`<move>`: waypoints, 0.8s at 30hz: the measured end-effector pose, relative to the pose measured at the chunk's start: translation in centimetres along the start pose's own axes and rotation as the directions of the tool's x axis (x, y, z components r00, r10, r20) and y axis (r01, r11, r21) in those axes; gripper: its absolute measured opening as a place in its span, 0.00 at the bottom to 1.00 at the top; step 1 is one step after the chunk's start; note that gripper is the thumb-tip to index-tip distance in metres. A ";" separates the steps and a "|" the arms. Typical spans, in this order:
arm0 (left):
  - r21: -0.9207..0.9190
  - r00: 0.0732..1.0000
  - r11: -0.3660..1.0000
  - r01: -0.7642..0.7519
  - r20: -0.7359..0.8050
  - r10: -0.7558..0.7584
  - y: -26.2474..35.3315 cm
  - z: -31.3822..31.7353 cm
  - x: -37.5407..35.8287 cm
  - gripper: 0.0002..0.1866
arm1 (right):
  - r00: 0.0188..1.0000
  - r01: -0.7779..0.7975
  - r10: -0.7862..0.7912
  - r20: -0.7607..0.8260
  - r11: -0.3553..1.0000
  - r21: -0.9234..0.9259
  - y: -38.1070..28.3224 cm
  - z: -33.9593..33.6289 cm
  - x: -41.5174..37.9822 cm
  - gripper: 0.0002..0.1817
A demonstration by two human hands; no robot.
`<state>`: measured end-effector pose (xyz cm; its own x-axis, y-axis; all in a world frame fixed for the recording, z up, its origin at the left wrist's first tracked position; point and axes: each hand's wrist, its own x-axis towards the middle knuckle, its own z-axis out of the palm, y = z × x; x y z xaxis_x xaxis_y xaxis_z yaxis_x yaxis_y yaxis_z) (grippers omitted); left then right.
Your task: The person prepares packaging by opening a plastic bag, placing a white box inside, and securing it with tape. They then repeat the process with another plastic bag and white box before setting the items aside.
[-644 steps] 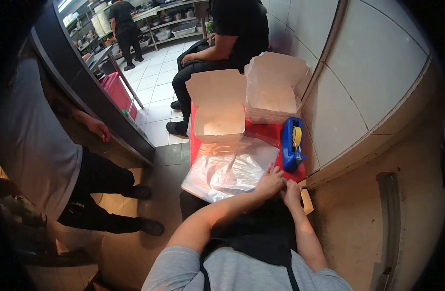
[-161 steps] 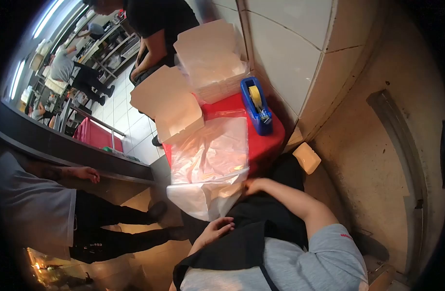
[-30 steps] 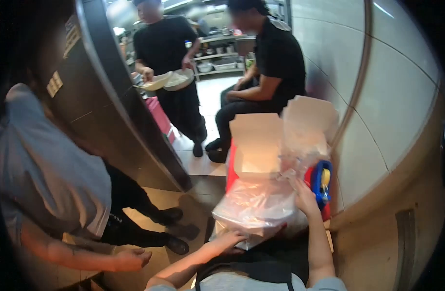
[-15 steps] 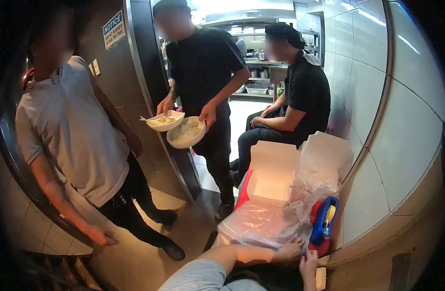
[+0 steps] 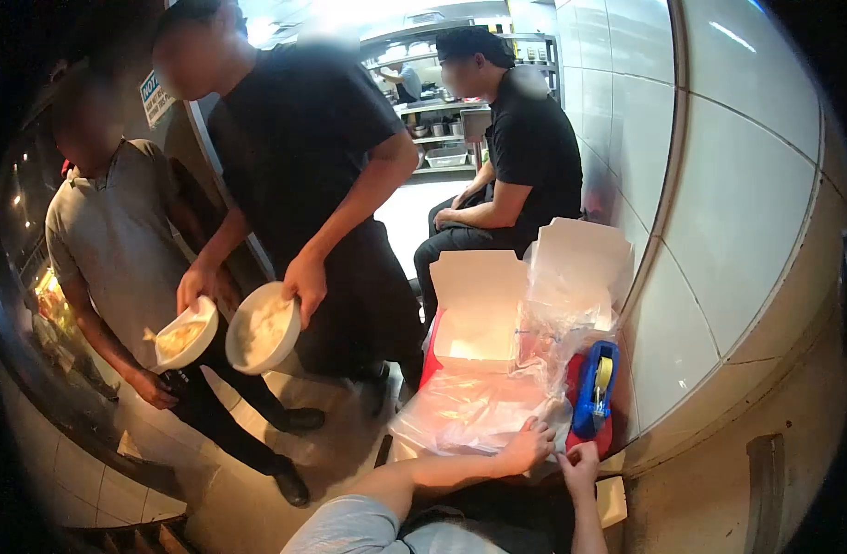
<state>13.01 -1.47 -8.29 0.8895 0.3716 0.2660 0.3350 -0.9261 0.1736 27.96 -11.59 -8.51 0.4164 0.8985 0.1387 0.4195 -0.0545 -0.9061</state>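
Observation:
Clear plastic (image 5: 460, 406) covers the front of a white box whose lid (image 5: 479, 300) stands raised. My left hand (image 5: 527, 447) rests on the plastic near its right front corner, fingers partly spread. Close beside it, my right hand (image 5: 582, 463) has its fingers pinched at the plastic's edge; exactly what lies between them is too small to make out. A blue tape dispenser (image 5: 597, 392) with yellow tape sits just beyond my right hand, on a red surface (image 5: 604, 439).
A second open box (image 5: 585, 258) stands behind, against the tiled wall (image 5: 756, 212). One person carries two white bowls, one food-filled (image 5: 185, 342) and another (image 5: 262, 331). Another person in grey stands at the left. A third sits in the doorway.
The person with the bowls has come closer and moved left. The camera view has shifted to the right. My hands remain close together at the plastic's edge.

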 end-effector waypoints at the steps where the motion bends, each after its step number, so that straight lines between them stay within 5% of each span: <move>1: -0.031 0.999 0.999 0.034 -0.027 -0.035 0.1 -0.1 -0.1 0.08 | 0.980 0.116 -0.118 -0.163 0.993 -0.019 1.1 -0.3 0.6 0.15; 2: -0.063 0.996 0.996 0.068 -0.052 -0.071 0.3 -0.3 -0.2 0.11 | 0.947 0.177 -0.163 -0.277 0.984 0.025 2.2 -0.7 1.5 0.19; 3: -0.089 0.996 0.995 0.052 -0.066 -0.058 0.7 -1.2 -0.2 0.13 | 0.951 0.078 0.011 -0.310 0.958 0.275 2.0 -1.2 2.3 0.19; 6: -0.203 0.994 0.979 0.022 -0.098 -0.043 2.0 -4.0 0.5 0.16 | 0.929 0.136 -0.022 -0.368 0.948 0.287 3.7 -1.7 5.6 0.20; 12: -0.406 0.995 0.912 0.054 -0.060 -0.086 2.7 -5.7 0.7 0.13 | 0.983 -0.113 0.119 -0.141 0.992 0.048 5.8 -2.1 10.0 0.19; 13: -0.427 0.995 0.901 0.079 -0.016 -0.095 2.6 -5.3 0.3 0.13 | 0.970 -0.061 0.059 -0.234 0.998 -0.002 5.2 -1.8 10.0 0.19; 14: -0.447 0.994 0.888 0.103 0.030 -0.100 2.4 -5.1 0.0 0.13 | 0.995 -0.067 0.078 -0.065 0.986 0.154 6.5 -2.5 11.0 0.14; 16: -0.475 0.992 0.872 0.119 0.091 -0.086 2.2 -6.1 -0.8 0.10 | 0.959 -0.222 0.280 -0.031 0.818 0.531 2.6 -2.9 10.3 0.07; 24: -0.552 0.994 0.829 0.083 0.107 -0.029 0.8 -7.1 -3.7 0.10 | 0.969 0.035 0.157 -0.192 0.680 0.732 0.1 -2.6 8.9 0.01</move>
<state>7.78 -3.13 -2.36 0.9075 0.3890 0.1583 0.1801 -0.7010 0.6900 33.75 -4.74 -6.35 0.6242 0.7782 0.0688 -0.2906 0.3130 -0.9042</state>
